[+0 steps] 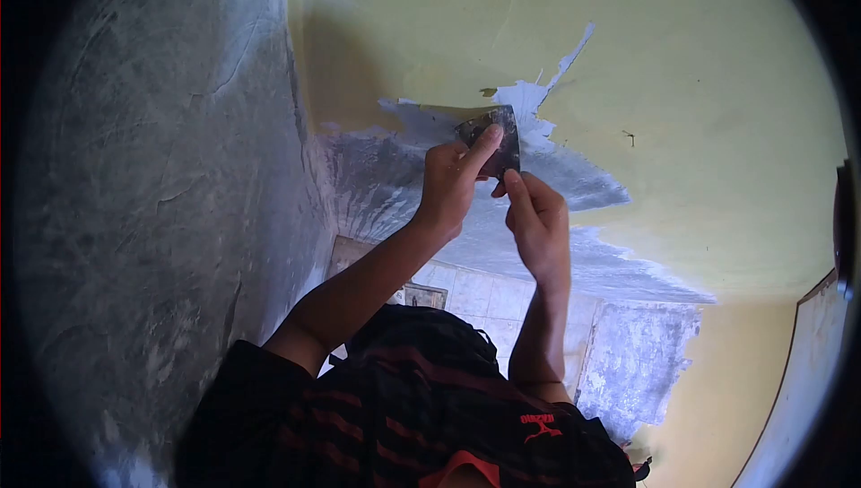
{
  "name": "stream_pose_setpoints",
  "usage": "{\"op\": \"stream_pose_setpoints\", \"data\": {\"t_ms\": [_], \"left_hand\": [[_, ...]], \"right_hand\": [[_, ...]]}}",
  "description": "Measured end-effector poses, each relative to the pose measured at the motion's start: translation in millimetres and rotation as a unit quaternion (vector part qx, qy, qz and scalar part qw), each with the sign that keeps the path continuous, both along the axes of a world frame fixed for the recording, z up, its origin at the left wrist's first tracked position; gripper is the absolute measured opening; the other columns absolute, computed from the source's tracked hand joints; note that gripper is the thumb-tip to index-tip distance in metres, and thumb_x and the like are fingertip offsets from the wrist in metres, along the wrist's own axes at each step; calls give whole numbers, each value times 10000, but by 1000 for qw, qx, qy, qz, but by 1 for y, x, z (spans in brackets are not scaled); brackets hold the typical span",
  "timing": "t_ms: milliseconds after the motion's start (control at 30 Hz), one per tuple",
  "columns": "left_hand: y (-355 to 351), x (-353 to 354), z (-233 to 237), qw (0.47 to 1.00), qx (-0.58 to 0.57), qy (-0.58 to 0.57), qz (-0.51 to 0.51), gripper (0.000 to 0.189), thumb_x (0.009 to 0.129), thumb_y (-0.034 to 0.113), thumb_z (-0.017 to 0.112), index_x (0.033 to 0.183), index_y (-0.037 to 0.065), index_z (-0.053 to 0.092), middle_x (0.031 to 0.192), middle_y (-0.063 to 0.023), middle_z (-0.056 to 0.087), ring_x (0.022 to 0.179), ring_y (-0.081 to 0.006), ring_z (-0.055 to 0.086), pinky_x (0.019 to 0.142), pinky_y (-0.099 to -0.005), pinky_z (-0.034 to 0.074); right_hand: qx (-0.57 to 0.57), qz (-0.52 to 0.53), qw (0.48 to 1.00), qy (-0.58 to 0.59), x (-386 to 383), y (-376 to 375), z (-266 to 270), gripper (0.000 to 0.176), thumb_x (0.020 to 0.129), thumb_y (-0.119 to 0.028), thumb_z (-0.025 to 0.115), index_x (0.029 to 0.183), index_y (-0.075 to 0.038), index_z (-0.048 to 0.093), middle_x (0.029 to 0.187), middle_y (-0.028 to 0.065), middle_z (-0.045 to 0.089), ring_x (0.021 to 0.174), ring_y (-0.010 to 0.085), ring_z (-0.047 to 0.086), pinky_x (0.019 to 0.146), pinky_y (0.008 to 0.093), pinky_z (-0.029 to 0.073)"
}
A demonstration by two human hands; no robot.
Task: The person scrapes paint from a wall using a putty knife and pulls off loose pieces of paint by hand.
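Observation:
A dark, flat scraper blade (504, 143) with pale smears is held up in front of the yellow wall surface (700, 66). My left hand (448, 185) grips the blade from the left, its thumb lying on the face. At the blade's lower corner, my right hand (538, 223) has its thumb and fingers closed round the end; whether a handle is inside is hidden. Behind the blade, the yellow paint is broken away, showing a whitish patch (529, 102) and grey plaster (583, 178) with ragged edges.
A rough grey wall (161, 219) rises along the left. Lower down are pale panels (484, 295), a small frame (425, 296) and another stripped patch (637, 353). A dark-edged white surface (807, 353) stands at the far right. My dark shirt fills the bottom.

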State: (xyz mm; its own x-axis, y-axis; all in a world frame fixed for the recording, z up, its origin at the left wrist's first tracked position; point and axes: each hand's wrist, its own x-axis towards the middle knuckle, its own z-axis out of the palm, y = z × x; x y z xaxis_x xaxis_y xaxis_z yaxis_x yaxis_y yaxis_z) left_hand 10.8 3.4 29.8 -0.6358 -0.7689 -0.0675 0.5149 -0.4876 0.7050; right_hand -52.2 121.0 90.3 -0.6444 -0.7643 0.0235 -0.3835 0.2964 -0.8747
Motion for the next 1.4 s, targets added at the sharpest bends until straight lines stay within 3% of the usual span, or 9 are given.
{"op": "stream_pose_setpoints", "data": {"t_ms": [133, 367, 533, 633, 667, 767, 1233, 1300, 1400], "left_hand": [[-7, 4, 2, 999, 21, 37, -29, 374, 1016, 414, 688, 867, 72, 714, 823, -42, 709, 725, -128, 652, 683, -290, 488], [-25, 16, 22, 999, 24, 23, 9, 373, 1022, 461, 660, 910, 106, 682, 851, -14, 687, 757, -127, 647, 726, -290, 476], [-31, 23, 27, 994, 79, 71, 4, 344, 1008, 458, 685, 932, 122, 675, 887, -6, 684, 755, -107, 634, 714, -289, 479], [-18, 15, 13, 999, 48, 22, 4, 317, 1010, 439, 689, 927, 133, 682, 872, 0, 687, 750, -97, 633, 717, -289, 481], [-12, 7, 5, 999, 50, 9, 11, 420, 949, 482, 764, 761, 120, 661, 732, -3, 653, 647, -81, 576, 670, -265, 454], [5, 5, 13, 997, 69, 18, -19, 412, 947, 480, 767, 764, 127, 660, 750, -7, 672, 666, -81, 592, 676, -267, 455], [-1, 8, 10, 992, 115, 20, -45, 412, 963, 508, 733, 923, 101, 685, 875, -31, 709, 768, -123, 654, 715, -287, 465], [-10, 8, 9, 995, 88, 45, 3, 422, 964, 513, 730, 936, 94, 686, 886, -35, 710, 785, -130, 662, 729, -289, 469], [-6, 4, 5, 995, 78, 27, -52, 411, 988, 537, 682, 976, 126, 690, 932, -17, 713, 818, -127, 648, 789, -302, 460]], "right_hand": [[-2, 31, 997, 69, 4, -11, 26, 330, 1063, -240, 596, 883, 24, 681, 567, 47, 418, 567, 87, 372, 520, 320, 331], [-7, 57, 991, 118, 10, -38, 42, 336, 1049, -239, 606, 865, 33, 676, 572, 112, 506, 545, 132, 452, 533, 349, 376], [12, 84, 981, 173, 16, -45, 50, 331, 1038, -239, 615, 878, 45, 677, 663, 204, 620, 536, 251, 560, 556, 388, 434], [-18, 58, 986, 156, 17, -28, 37, 336, 1040, -245, 614, 877, 42, 678, 641, 189, 604, 536, 220, 548, 553, 393, 431], [-10, 45, 991, 123, 15, -20, 35, 340, 1041, -249, 613, 870, 37, 676, 608, 170, 575, 541, 193, 540, 551, 384, 423], [58, 23, 992, 113, 7, -5, 34, 357, 1045, -260, 605, 857, 37, 668, 595, 161, 556, 548, 177, 539, 558, 379, 425], [122, 68, 983, 120, -8, -19, 48, 397, 1041, -300, 598, 858, 46, 663, 616, 162, 579, 557, 207, 513, 567, 399, 422], [46, 84, 987, 130, 1, -28, 45, 396, 1043, -297, 595, 855, 44, 666, 603, 139, 561, 557, 179, 485, 563, 397, 411], [74, 79, 985, 136, -3, -18, 50, 399, 1038, -300, 599, 853, 47, 661, 611, 152, 566, 569, 203, 504, 577, 394, 426]]}}
